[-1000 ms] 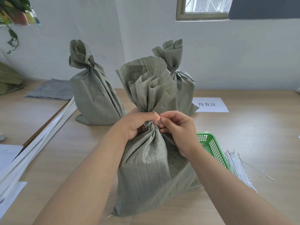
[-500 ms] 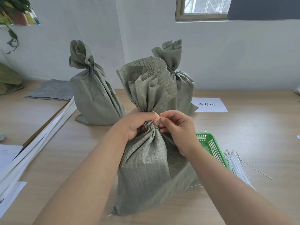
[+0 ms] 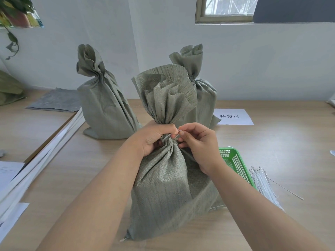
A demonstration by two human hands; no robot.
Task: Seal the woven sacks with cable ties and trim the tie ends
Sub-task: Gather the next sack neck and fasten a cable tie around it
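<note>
Near woven sack [image 3: 163, 187] stands upright at the centre of the worktop [image 3: 290, 142]. Its base is at 6 o'clock and its mouth is gathered, fanning out toward 12.

Left hand [image 3: 154, 138] comes in from 7 o'clock. Its fingers [image 3: 168, 128] are curled round the gathered neck and grip it. White cable tie [image 3: 166, 137] loops the neck just under that grip.

Right hand [image 3: 197, 144] comes in from 5 o'clock. Thumb and forefinger pinch the tie's end at the neck, and the other fingers are curled beneath. The two hands sit almost touching at the neck. The tie's head is hidden between fingertips, so I cannot tell whether it is locked.

Behind are two more woven sacks, both upright with necks cinched:
- Left rear sack [image 3: 103, 109] stands at 10 o'clock from the near sack.
- Right rear sack [image 3: 203, 98] stands at 1 o'clock, partly hidden by the near sack's fan.

White paper label [image 3: 233, 116] with printed characters lies flat at 2 o'clock, just beside the right rear sack. Green plastic basket [image 3: 235, 160] sits at 3 o'clock, partly behind the right forearm. Bundle of white cable ties [image 3: 262, 185] lies at 4 o'clock, just beside the basket, with a single loose tie [image 3: 286, 189] near its outer side.

Long white strips [image 3: 45, 142] run diagonally at 9 o'clock. Flat grey sack [image 3: 54, 101] lies beyond them at 10. Paper sheets [image 3: 9, 171] lie at 8. On the wall, the window [image 3: 224, 9] is at 1 o'clock and the potted plant [image 3: 14, 13] at 11.
</note>
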